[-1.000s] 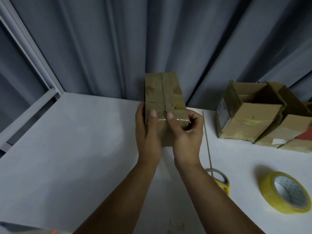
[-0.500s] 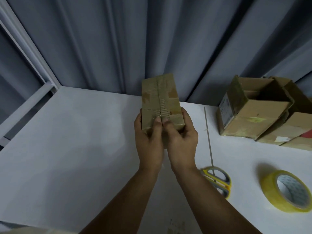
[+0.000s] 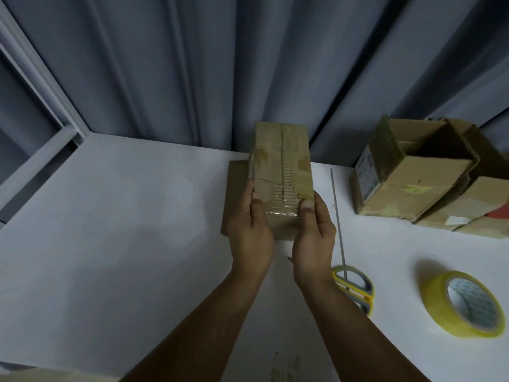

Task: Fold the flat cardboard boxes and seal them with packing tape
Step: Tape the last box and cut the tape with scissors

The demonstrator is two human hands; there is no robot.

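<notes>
A small closed cardboard box [image 3: 279,161] stands on the white table, its top flaps meeting at a centre seam under clear tape. My left hand [image 3: 252,232] grips its near left side and my right hand [image 3: 314,232] grips its near right side, both thumbs pressing on the top near the front edge. A flat brown panel [image 3: 234,194] shows beside the box on the left. A roll of yellow packing tape [image 3: 462,304] lies on its side at the right.
Yellow-and-grey scissors [image 3: 354,288] lie right of my right wrist, blades pointing away. Several cardboard boxes [image 3: 407,183], one open, are stacked at the far right. Grey curtains hang behind the white table [image 3: 110,230]. A cardboard edge [image 3: 49,374] shows bottom left.
My thumbs have slid apart from the centre seam toward the box's two sides. The view has shifted slightly; a brown panel now shows at the box's left.
</notes>
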